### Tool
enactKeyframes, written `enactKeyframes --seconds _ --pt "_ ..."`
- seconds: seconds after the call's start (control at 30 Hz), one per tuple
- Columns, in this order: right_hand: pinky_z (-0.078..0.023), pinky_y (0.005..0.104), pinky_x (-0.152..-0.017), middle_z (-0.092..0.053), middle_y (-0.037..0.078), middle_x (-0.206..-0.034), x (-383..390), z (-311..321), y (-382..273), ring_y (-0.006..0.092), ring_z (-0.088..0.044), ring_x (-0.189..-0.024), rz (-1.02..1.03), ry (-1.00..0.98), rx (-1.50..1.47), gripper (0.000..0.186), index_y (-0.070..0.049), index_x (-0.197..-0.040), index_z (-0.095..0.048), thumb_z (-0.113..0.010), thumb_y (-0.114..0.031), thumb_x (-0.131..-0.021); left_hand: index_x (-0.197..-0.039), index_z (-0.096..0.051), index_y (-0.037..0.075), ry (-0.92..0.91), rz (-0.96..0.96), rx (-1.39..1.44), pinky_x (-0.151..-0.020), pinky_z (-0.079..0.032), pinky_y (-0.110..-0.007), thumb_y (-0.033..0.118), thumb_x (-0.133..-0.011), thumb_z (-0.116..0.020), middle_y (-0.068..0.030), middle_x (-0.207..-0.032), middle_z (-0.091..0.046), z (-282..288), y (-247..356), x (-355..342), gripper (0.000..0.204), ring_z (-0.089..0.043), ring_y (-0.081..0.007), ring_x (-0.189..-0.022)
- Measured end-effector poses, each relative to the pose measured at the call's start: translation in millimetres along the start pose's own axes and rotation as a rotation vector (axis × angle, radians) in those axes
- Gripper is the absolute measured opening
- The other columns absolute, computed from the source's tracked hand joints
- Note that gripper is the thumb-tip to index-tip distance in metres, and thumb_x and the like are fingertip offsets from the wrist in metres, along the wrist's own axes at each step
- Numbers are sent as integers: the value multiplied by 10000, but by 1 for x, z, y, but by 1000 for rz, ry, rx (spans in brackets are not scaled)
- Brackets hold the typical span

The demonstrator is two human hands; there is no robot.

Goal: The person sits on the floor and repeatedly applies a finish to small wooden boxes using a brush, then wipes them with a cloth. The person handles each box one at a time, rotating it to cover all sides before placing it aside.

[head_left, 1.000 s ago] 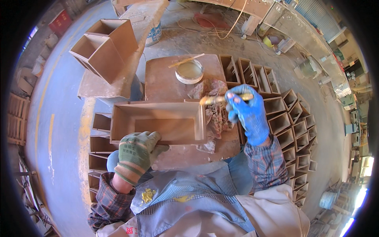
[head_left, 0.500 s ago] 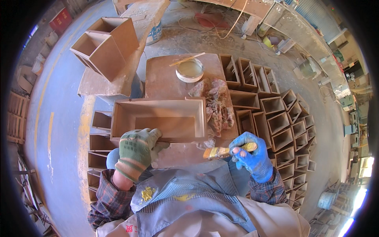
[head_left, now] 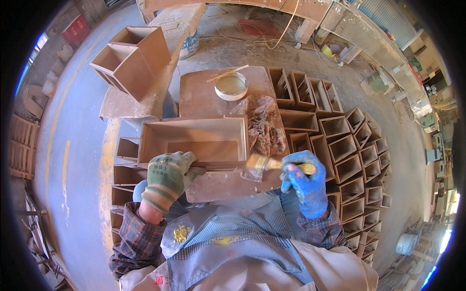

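Observation:
In front of me a wooden drawer box (head_left: pixel 194 127) lies open side up on a worn brown board (head_left: pixel 218 188). My left hand (head_left: pixel 167 177), in a green and tan glove, grips the near wall of the box at its left part, fingers over the edge. My right hand (head_left: pixel 306 182), in a blue glove, is closed around the handle of a paintbrush (head_left: pixel 267 163). The bristles point left, by the near right corner of the box; whether they touch it I cannot tell. Part of the handle is hidden by the fingers.
A round tub (head_left: pixel 231 86) of pale liquid stands behind the box, a thin stick (head_left: pixel 227 73) across its rim. A stained rag (head_left: pixel 264 126) lies to its right. Stacked drawer boxes (head_left: pixel 349 167) fill the right side. Two joined boxes (head_left: pixel 133 63) stand on a bench at the far left.
My right hand has brought the paintbrush up and slightly left, nearer the corner of the box. The box has shifted a little; my left hand still holds it.

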State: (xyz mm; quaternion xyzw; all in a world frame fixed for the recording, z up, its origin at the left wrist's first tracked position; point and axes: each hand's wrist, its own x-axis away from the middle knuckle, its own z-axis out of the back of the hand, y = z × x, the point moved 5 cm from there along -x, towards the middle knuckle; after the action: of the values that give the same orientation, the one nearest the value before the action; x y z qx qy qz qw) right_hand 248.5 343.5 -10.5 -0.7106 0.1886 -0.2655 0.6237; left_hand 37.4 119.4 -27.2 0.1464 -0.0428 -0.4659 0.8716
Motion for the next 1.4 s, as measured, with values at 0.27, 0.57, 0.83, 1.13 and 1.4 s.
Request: enactKeyframes --seconds 0.27,0.57,0.83,1.13,1.4 --pt "-528 238 -572 -671 36 -839 -21 -9 -10 68 -612 -644 104 -107 100 172 -6 -1057 -650 -718 -132 -962 -937 -739 99 -4 -6 42 -727 -552 -440 359 -825 -773 -113 -875 -731 -1 -2 1 285 -704 -345 -820" --pt "-533 212 -621 -682 38 -963 -94 -12 -11 73 -645 -717 301 -7 124 191 -38 -1175 -652 -656 -56 -985 -926 -731 102 -6 -9 29 -717 -545 -450 379 -823 -772 -118 -853 -716 -3 -3 0 299 -697 -346 -804" --pt "-601 301 -732 -715 99 -991 -141 23 3 168 -714 -807 172 9 -30 224 -22 -1209 -633 -638 -142 -1020 -886 -698 137 42 -69 -3 -674 -536 -431 412 -831 -758 -75 -776 -681 3 2 0 286 -691 -305 -749" --pt "-609 421 -908 -712 152 -1121 -194 14 36 290 -718 -1020 139 -124 -210 382 -5 -1337 -592 -562 -281 -1074 -866 -691 135 45 -61 -18 -672 -532 -430 419 -813 -777 -68 -751 -667 4 2 1 301 -685 -298 -731" --pt "-585 263 -641 -642 8 -875 -172 36 20 66 -590 -710 165 137 -108 197 -74 -1178 -686 -592 -153 -1025 -1055 -691 78 106 -125 -72 -804 -546 -436 386 -793 -808 -141 -937 -709 26 21 -4 421 -698 -337 -841"
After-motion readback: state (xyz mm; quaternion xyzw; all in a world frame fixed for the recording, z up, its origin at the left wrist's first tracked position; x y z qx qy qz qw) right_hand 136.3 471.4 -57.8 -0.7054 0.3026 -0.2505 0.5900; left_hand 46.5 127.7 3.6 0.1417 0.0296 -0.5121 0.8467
